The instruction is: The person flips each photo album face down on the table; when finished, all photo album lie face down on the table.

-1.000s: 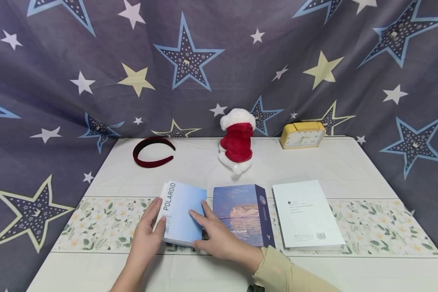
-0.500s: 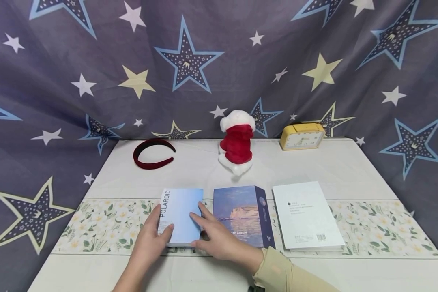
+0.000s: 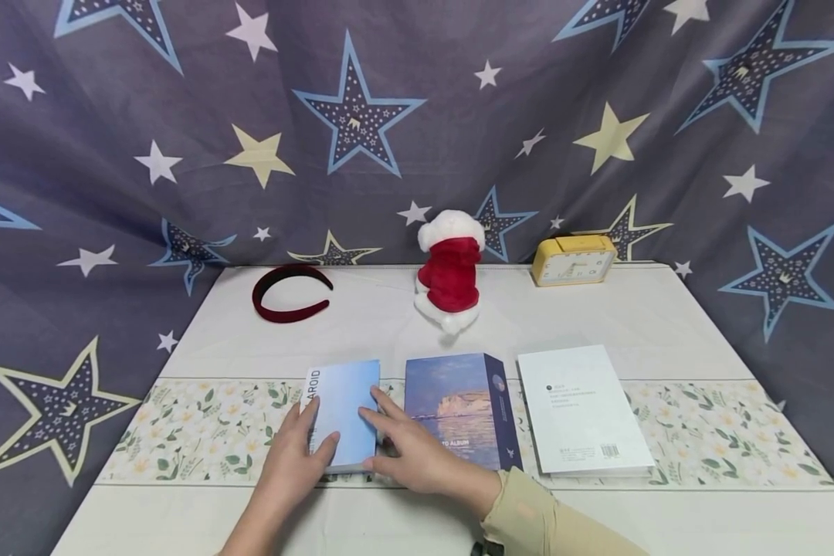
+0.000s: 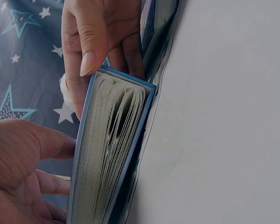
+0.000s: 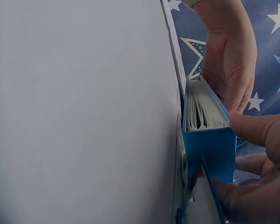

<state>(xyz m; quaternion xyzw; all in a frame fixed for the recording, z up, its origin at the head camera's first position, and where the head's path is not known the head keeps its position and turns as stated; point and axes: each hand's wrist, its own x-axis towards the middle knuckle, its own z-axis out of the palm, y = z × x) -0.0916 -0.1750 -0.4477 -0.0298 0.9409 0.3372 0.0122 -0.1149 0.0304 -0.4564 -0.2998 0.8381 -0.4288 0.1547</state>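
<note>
A light blue album (image 3: 350,401) lettered "POLAROID", partly covered by a hand, lies on the floral strip of the table. On its left side my left hand (image 3: 293,457) rests, thumb and index finger over the cover, the other fingers spread by the edge. My right hand (image 3: 417,449) reaches its right side, straight fingertips touching the cover's edge and thumb near the front corner. Page ends and blue cover edges (image 4: 112,140) show in the left wrist view. The blue spine (image 5: 209,151) faces my right fingers in the right wrist view. Right beside it lies a painted photo album (image 3: 452,409).
A pale book (image 3: 584,409) with a barcode lies at the right. Along the back stand a dark red headband (image 3: 292,315), a plush toy (image 3: 452,274) in red and white, and a yellow clock (image 3: 574,260). A starry curtain (image 3: 445,116) hangs behind.
The blue album has turned from tilted to nearly straight and shifted slightly left and toward me. My left hand has moved right, farther over its cover; the right hand has barely moved.
</note>
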